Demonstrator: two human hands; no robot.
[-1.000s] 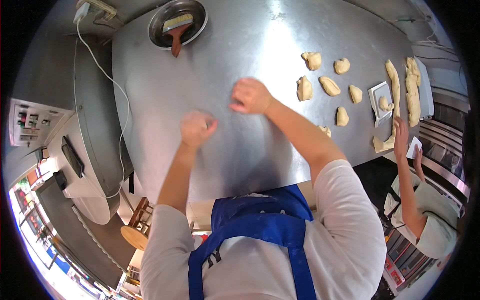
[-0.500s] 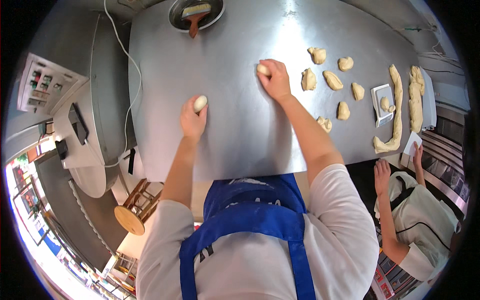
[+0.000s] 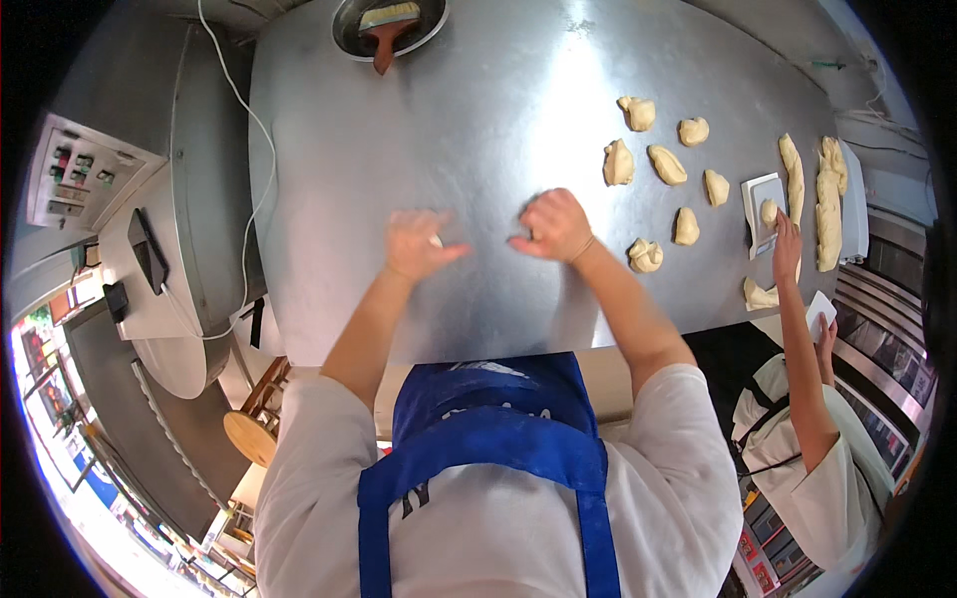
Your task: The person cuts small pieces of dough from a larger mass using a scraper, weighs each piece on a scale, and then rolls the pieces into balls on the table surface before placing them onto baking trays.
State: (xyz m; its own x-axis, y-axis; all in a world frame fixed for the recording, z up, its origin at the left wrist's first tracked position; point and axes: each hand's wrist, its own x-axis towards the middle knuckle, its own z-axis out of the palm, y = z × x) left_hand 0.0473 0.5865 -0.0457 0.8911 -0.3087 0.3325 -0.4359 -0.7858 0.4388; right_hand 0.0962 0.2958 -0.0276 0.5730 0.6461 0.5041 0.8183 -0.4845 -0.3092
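Observation:
My left hand (image 3: 417,244) cups a small pale dough piece (image 3: 436,240) against the steel worktable (image 3: 478,120); only a sliver of dough shows under the fingers. Close beside it, my right hand (image 3: 553,225) is curled into a fist on the table, and whatever it covers is hidden. Several rough dough pieces (image 3: 665,164) lie to the right of my right hand, the nearest one (image 3: 645,255) just past my wrist.
A round metal bowl (image 3: 391,22) with a brush stands at the far edge. At the right, another person's hand (image 3: 786,239) reaches to a small scale (image 3: 763,211) holding a dough lump, beside long dough strips (image 3: 825,194). A machine with a control panel (image 3: 90,179) stands left.
Both hands have drawn back toward me and closer together on the table. The other person's hand has moved onto the scale.

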